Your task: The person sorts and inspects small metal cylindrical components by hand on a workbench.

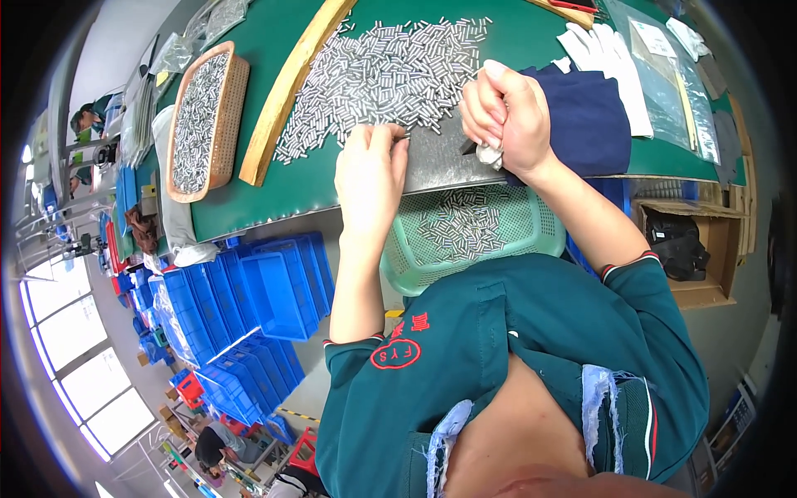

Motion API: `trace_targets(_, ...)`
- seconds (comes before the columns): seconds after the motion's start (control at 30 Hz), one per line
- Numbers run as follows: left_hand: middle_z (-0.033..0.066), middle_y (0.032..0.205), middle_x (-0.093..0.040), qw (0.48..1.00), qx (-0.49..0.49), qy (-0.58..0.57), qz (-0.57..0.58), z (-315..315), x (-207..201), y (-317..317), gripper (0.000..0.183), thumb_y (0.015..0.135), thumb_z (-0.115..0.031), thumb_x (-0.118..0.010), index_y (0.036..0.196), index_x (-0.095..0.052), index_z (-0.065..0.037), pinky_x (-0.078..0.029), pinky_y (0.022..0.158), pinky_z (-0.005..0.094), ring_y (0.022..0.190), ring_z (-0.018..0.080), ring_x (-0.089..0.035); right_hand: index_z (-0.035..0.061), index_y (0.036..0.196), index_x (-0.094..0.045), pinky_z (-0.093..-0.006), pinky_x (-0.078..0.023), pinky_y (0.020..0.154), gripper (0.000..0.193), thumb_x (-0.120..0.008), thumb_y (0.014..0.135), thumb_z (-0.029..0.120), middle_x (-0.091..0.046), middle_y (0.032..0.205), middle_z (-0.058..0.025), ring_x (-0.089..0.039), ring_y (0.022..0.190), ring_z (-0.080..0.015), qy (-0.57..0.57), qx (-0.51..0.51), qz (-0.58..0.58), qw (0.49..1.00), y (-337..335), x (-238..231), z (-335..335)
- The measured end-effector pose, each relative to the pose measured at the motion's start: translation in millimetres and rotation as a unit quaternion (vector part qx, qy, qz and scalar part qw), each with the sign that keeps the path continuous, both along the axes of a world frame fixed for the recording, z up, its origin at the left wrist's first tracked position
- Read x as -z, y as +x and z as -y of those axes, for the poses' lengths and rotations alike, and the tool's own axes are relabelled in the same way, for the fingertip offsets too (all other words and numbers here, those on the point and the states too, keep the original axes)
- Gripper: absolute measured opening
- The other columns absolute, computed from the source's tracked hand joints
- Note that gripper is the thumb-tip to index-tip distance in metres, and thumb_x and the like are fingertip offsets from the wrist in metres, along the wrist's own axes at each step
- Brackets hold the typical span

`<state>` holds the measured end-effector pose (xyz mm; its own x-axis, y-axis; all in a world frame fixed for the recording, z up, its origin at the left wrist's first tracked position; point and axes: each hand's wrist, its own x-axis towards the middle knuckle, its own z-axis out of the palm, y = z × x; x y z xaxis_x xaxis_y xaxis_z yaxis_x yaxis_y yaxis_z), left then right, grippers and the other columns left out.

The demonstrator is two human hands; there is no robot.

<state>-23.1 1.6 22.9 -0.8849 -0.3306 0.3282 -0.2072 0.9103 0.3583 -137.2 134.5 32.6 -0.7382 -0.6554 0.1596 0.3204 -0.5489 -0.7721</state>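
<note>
The left hand's [371, 170] fingers are drawn together with the thumb, the gap narrow; whether a pin is held between them cannot be told. The right hand [516, 112] is curled into a fist around crumpled white material [490, 156], a dark piece [467, 148] showing beside it.

The loose metal pins [390, 75] lie directly beyond the left fingers, and ahead and to the left of the right fist. The left fingers, at the heap's near edge, appear the nearer. The heap runs from near left to far right; individual pins point in mixed directions.

A bare metal plate [440, 162] lies between the hands on the green surface [249, 203]. Below its edge sits a green basket [403, 274] containing pins. A wooden strip [290, 95] borders the heap at left; beyond it stands a pin-filled tan basket [232, 124]. Navy cloth [594, 116] lies by the right wrist.
</note>
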Motion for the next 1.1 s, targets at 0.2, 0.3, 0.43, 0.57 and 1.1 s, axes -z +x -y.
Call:
trace_targets(0.2,0.0081,0.073,-0.053,0.999,0.042,0.033,0.008,-8,3,-2,0.008,0.072,-0.011,-0.063,0.076,-0.058,-0.006,-0.043,0.063,0.0354,0.071,0.0252,-0.054,0.0102,0.052,-0.028,-0.0229,-0.028,0.036,0.041,-0.032,0.091,0.025,-0.029,0.043,-0.0003,-0.025,0.034,-0.0084,-0.001,0.007,0.007,1.000,-1,2,0)
trace_targets(0.3,0.0074,0.071,-0.053,0.993,0.050,0.107,0.014,-29,5,-1,0.010,0.071,-0.010,-0.064,0.075,-0.057,-0.005,-0.043,0.062,0.0345,0.068,0.0242,-0.054,0.0092,0.052,-0.030,-0.0224,-0.030,0.037,0.042,-0.034,0.090,0.024,-0.032,0.044,-0.0010,-0.029,0.035,-0.0082,-0.015,-0.005,0.016,1.000,-2,3,-1)
trace_targets(0.43,0.0058,0.069,-0.052,0.991,0.042,0.127,-0.004,-38,11,-3,0.011,0.071,-0.008,-0.065,0.074,-0.055,-0.005,-0.043,0.061,0.0333,0.066,0.0224,-0.054,0.0085,0.052,-0.032,-0.0222,-0.031,0.037,0.041,-0.036,0.090,0.024,-0.036,0.044,-0.0017,-0.031,0.035,-0.0080,-0.035,-0.019,0.031,0.999,-4,4,-2)
trace_targets(0.57,0.0048,0.068,-0.052,0.990,0.040,0.133,-0.003,-37,12,-3,0.011,0.071,-0.008,-0.065,0.073,-0.055,-0.005,-0.042,0.060,0.0326,0.065,0.0211,-0.054,0.0085,0.052,-0.031,-0.0225,-0.031,0.037,0.041,-0.036,0.090,0.024,-0.035,0.044,-0.0016,-0.030,0.035,-0.0081,-0.038,-0.015,0.044,0.998,-4,4,-3)
trace_targets(1.1,0.0050,0.067,-0.051,0.989,0.037,0.140,-0.001,-36,13,-2,0.011,0.070,-0.008,-0.065,0.073,-0.055,-0.005,-0.043,0.059,0.0327,0.063,0.0205,-0.054,0.0075,0.051,-0.031,-0.0226,-0.028,0.036,0.041,-0.035,0.090,0.020,-0.034,0.043,-0.0016,-0.029,0.035,-0.0082,-0.007,0.013,0.000,1.000,0,3,0)
